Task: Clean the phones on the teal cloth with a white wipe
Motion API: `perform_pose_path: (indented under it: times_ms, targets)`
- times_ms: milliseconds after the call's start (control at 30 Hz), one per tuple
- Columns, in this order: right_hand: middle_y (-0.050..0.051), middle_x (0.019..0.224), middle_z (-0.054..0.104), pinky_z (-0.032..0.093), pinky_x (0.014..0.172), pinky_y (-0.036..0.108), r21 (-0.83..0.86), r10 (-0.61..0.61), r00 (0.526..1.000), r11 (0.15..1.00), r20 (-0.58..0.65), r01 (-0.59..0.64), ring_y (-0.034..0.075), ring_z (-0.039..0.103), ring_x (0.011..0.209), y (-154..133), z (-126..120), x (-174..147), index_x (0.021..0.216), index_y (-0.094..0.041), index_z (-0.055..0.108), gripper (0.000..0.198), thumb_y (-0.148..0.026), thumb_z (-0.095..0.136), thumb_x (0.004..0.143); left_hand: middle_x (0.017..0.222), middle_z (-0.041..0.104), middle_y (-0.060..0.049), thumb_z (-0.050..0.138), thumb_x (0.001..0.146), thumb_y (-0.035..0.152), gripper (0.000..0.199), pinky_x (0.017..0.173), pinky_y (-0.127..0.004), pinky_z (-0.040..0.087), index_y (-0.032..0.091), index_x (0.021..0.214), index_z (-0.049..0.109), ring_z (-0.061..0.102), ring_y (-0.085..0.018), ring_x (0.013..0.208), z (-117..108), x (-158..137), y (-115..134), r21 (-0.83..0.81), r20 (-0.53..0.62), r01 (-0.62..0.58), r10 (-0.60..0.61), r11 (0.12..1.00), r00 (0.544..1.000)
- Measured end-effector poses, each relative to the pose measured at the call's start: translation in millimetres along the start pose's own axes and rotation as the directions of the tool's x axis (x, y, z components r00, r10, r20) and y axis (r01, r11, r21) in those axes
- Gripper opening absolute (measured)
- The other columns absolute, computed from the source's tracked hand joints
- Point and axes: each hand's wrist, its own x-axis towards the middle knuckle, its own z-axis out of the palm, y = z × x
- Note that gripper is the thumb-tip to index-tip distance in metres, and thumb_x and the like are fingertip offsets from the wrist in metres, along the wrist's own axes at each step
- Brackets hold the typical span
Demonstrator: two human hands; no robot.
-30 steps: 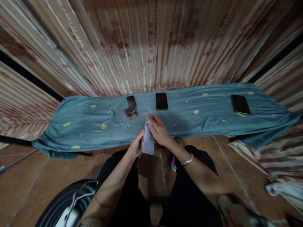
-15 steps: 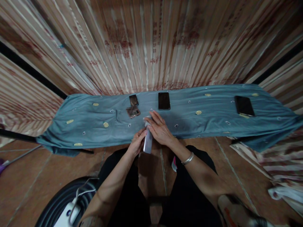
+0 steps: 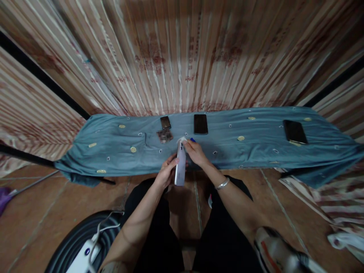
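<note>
My left hand (image 3: 167, 171) is closed around the lower part of a pale lilac smartphone (image 3: 180, 168), its back and camera end tilted up towards me. At the phone's far end my right hand (image 3: 195, 152) pinches a crumpled white wipe (image 3: 183, 139) against the camera corner. A small blue object (image 3: 193, 140) shows just past my right fingers; I cannot make out what it is. Beyond my hands a black tablet-like device (image 3: 200, 124) lies flat. A small dark phone (image 3: 165, 122) rests to its left, with a blurred-out item (image 3: 164, 135) just below.
A teal patterned cloth (image 3: 131, 163) covers the low bench. Another dark device (image 3: 295, 132) lies at its right. Striped curtains surround the bench. On the floor at lower left are a coiled black hose (image 3: 68, 235) and a white power strip (image 3: 83, 258) with cables.
My right hand has drawn its spread fingers together into a pinch on the wipe at the phone's top. More of the phone's back shows, and the blue object has come into sight.
</note>
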Motion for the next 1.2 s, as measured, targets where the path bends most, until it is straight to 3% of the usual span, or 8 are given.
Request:
perform_pose_path:
  times_ms: [200,367,567,700,833,933,1200]
  targets:
    - [-0.002,0.063,0.06,0.042,0.058,0.028,0.415,0.202,0.979,0.894,-0.039,-0.168,0.015,0.051,0.059,-8,24,4,0.081,-0.02,0.066,0.044,-0.062,0.054,0.084,0.1,0.078,-0.016,0.082,0.07,0.038,0.064,0.087,-0.044,0.06,0.01,0.124,0.061,0.073,-0.034,0.102,-1,-3,9,-0.087,-0.008,-0.063,0.062,0.994,0.998]
    - [-0.005,0.051,0.055,0.032,0.042,0.024,0.602,0.336,0.939,0.736,0.071,-0.309,0.011,0.043,0.042,-23,41,9,0.078,-0.021,0.063,0.037,-0.058,0.063,0.078,0.098,0.078,-0.017,0.074,0.077,0.037,0.042,0.09,-0.044,0.06,0.008,0.107,0.069,0.072,-0.034,0.106,-4,-2,18,-0.154,-0.046,-0.063,0.057,0.986,0.997]
    - [-0.004,0.05,0.058,0.037,0.043,0.024,0.607,0.375,0.923,0.715,0.085,-0.346,0.012,0.047,0.043,-33,50,19,0.067,-0.021,0.061,0.03,-0.047,0.067,0.078,0.081,0.078,-0.009,0.067,0.084,0.032,0.022,0.087,-0.041,0.06,0.014,0.096,0.07,0.075,-0.028,0.091,-9,3,35,-0.237,-0.14,-0.037,0.004,0.971,0.99]
    - [-0.004,0.05,0.058,0.039,0.046,0.024,0.597,0.406,0.912,0.719,0.054,-0.356,0.012,0.048,0.045,-34,62,9,0.067,-0.02,0.065,0.027,-0.043,0.069,0.078,0.075,0.076,-0.004,0.061,0.089,0.027,0.016,0.083,-0.035,0.06,0.015,0.096,0.071,0.073,-0.02,0.073,-12,2,35,-0.294,-0.156,-0.079,0.034,0.953,0.987]
    - [0.0,0.069,0.072,0.049,0.066,0.027,0.604,0.417,0.909,0.72,0.016,-0.341,0.017,0.064,0.066,-34,79,-12,0.079,-0.018,0.074,0.02,-0.038,0.069,0.078,0.08,0.075,-0.002,0.068,0.085,0.026,0.014,0.077,-0.029,0.059,0.017,0.095,0.071,0.07,-0.016,0.07,-22,-6,27,-0.311,-0.202,-0.116,0.054,0.943,0.978]
    - [0.003,0.078,0.077,0.052,0.075,0.03,0.608,0.427,0.904,0.713,0.017,-0.348,0.021,0.069,0.079,-32,90,-25,0.085,-0.017,0.076,0.026,-0.041,0.07,0.077,0.077,0.073,-0.001,0.069,0.083,0.027,0.013,0.076,-0.027,0.058,0.016,0.09,0.07,0.067,-0.014,0.068,-32,-12,21,-0.3,-0.209,-0.099,0.036,0.949,0.977]
    - [0.002,0.077,0.077,0.052,0.083,0.033,0.592,0.428,0.904,0.727,0.008,-0.349,0.022,0.07,0.081,-21,103,-39,0.079,-0.019,0.074,0.041,-0.057,0.077,0.064,0.081,0.072,-0.001,0.076,0.074,0.03,0.021,0.075,-0.028,0.056,0.018,0.089,0.069,0.066,-0.015,0.074,-51,-18,11,-0.213,-0.177,-0.077,0.039,0.974,0.983]
